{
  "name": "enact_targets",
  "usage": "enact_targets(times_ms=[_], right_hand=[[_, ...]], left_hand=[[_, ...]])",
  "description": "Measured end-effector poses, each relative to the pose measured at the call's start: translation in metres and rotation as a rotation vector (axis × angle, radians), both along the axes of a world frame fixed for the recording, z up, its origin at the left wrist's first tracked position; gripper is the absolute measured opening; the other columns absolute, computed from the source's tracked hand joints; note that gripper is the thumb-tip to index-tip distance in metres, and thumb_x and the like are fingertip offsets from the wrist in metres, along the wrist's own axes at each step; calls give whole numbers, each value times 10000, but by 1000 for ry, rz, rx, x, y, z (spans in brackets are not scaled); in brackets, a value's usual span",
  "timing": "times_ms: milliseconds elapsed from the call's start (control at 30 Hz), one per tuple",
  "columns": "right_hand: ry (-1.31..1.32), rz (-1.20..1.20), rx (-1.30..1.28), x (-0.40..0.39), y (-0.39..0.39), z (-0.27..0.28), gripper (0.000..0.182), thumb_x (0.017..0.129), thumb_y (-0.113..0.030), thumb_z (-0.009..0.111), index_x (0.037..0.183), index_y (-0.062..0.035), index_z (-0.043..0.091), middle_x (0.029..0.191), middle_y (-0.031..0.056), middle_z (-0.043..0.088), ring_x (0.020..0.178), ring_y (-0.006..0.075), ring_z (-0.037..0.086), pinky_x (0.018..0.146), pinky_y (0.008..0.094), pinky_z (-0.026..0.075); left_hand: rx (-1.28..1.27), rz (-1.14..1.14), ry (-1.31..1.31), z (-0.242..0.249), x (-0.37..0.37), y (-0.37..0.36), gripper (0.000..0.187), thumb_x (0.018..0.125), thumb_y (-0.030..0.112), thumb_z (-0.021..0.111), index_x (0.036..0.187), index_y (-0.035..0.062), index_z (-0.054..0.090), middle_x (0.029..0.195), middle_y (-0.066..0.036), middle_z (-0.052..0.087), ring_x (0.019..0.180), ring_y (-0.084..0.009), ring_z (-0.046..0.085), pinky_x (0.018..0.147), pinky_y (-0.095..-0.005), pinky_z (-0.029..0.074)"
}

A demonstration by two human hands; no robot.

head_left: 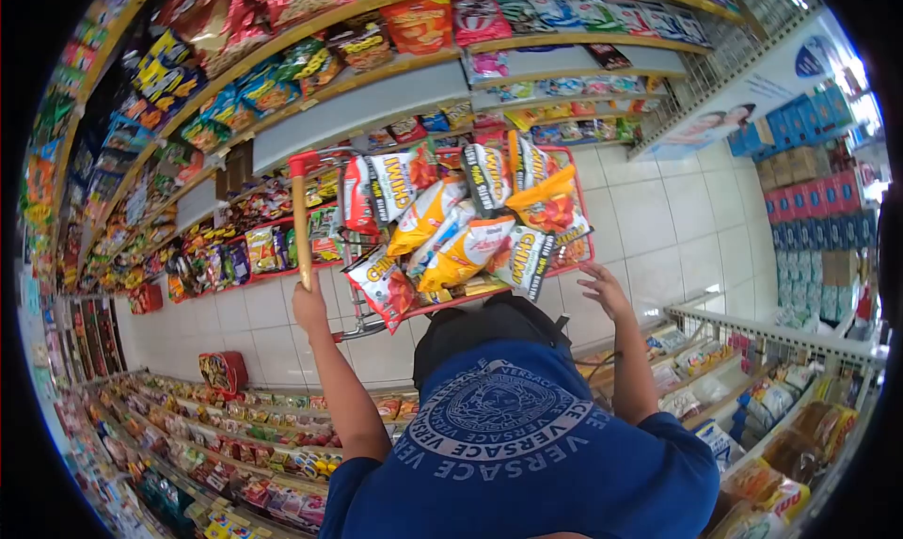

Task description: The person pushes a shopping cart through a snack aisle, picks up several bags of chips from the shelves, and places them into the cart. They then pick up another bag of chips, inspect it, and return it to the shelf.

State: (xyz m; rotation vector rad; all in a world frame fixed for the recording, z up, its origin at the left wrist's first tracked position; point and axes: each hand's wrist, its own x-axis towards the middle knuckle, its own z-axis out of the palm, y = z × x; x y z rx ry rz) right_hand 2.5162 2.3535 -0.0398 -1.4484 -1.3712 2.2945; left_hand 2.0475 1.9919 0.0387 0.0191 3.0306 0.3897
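My left hand (309,306) is closed round the near end of the tan cart handle (300,221), which has red end caps. The handle belongs to a red-rimmed shopping cart (590,221) standing across in front of my body. Piled in its basket are several snack bags: an orange and white bag (468,254) in the middle, a red and white bag (384,285) near the handle and an orange bag (546,203) on the far right. Beside the cart's right front corner, my right hand (607,292) hangs with fingers apart and holds nothing.
Shelves of packaged snacks (419,23) curve along the far side and left. Low shelves (273,445) run close behind me on both sides. Stacked boxes (814,205) stand at the right, past white floor tiles (649,229). A red basket (223,373) sits on the floor behind left.
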Motion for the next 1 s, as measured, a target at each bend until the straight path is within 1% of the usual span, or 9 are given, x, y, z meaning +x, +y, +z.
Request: enact_targets(times_ms=[200, 233, 300, 400, 567, 767, 833, 967, 1000], right_hand=[[-396, 137, 181, 43, 54, 13, 434, 804, -172, 508, 1228, -81, 478, 1131, 67, 559, 985, 188, 548, 814, 365, 449], [-393, 132, 181, 49, 66, 2, 434, 804, -172, 508, 1228, -81, 478, 1131, 67, 559, 985, 188, 548, 814, 365, 449], [-233, 182, 631, 55, 89, -24, 489, 774, -168, 573, 1235, -47, 462, 1138, 90, 554, 998, 220, 547, 835, 351, 448], [-155, 154, 710, -8, 84, 35, 552, 749, -176, 633, 1241, -13, 445, 1163, 139, 534, 1047, 253, 524, 895, 340, 421], [1, 315, 1157, -79, 66, 32, 715, 691, -356, 708, 1261, -26, 429, 1280, 184, 433, 1162, 327, 428, 960, 409, 360], [-460, 498, 967, -91, 62, 20, 836, 624, -514, 709, 1267, -64, 421, 1304, 145, 419, 1229, 334, 359, 975, 445, 324], [-521, 473, 994, -91, 55, 29, 801, 633, -456, 730, 1258, -64, 418, 1274, 144, 451, 1193, 326, 407, 967, 424, 339], [-147, 293, 937, -93, 59, 46, 733, 635, -300, 770, 1232, -45, 429, 1205, 149, 501, 1121, 293, 479, 947, 363, 370], [-91, 285, 951, -93, 60, 49, 723, 631, -259, 778, 1222, -30, 430, 1180, 147, 513, 1104, 275, 493, 940, 349, 378]], left_hand=[[-92, 3, 44, 3, -5, 10, 653, 810, 620, 437, 903, -2, 613, 803, -217, 630, 761, -390, 613, 633, -484, 471], [-91, -2, 47, 1, -6, 7, 653, 810, 620, 437, 903, -2, 613, 803, -217, 630, 761, -390, 613, 633, -484, 471], [-46, -38, 77, 1, -9, 6, 657, 799, 618, 460, 882, -14, 619, 780, -223, 625, 745, -397, 611, 624, -479, 467], [26, -48, 65, 5, -8, 5, 644, 791, 605, 486, 854, -20, 627, 760, -230, 619, 736, -400, 608, 619, -475, 461], [117, -85, 46, 10, -8, 5, 596, 791, 562, 521, 854, -20, 632, 737, -231, 613, 737, -409, 601, 621, -477, 453], [194, -92, 10, -17, -27, -13, 570, 790, 538, 538, 910, -13, 623, 783, -235, 614, 767, -404, 597, 644, -465, 448], [241, -83, 28, -20, -24, -12, 592, 786, 553, 544, 856, -29, 629, 693, -220, 608, 676, -382, 603, 597, -456, 446], [228, -65, 78, -3, -11, -3, 608, 780, 539, 564, 980, -34, 583, 805, -218, 624, 744, -370, 606, 639, -447, 454], [298, -32, 70, -1, -9, -1, 596, 771, 476, 615, 1085, -23, 527, 965, -233, 597, 883, -369, 578, 738, -442, 440]])
